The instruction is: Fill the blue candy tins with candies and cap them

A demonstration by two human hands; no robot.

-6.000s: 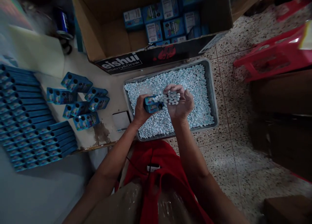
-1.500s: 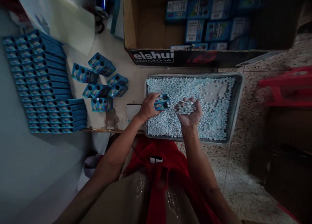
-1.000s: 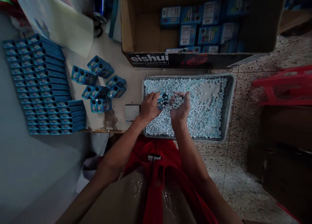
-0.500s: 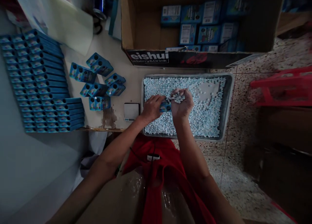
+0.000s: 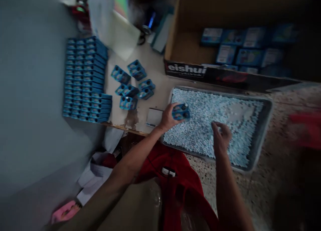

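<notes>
My left hand (image 5: 169, 117) grips a pair of small blue boxes (image 5: 181, 114) over the left part of a metal tray (image 5: 266, 124). Dark round openings show on the boxes' upturned ends, and a pale tablet sits by one of them. Small white and pale blue tablets (image 5: 198, 124) cover most of the tray floor. Above their right-hand part is my right hand (image 5: 222, 135), apart from the boxes, its fingers curled in. Whatever those fingers hold, if anything, is hidden from me.
Left of the tray lie a small flat scale (image 5: 154, 117) and several loose blue boxes (image 5: 128, 103). Farther left rises a tall stack of blue boxes (image 5: 85, 80). A large carton (image 5: 185, 68) holding blue packs stands behind the tray; a red stool (image 5: 306, 127) is at right.
My right hand, earlier cupped with tablets against the boxes, has moved right and away from them. The boxes in my left hand now show fully. The view has shifted left and tilted.
</notes>
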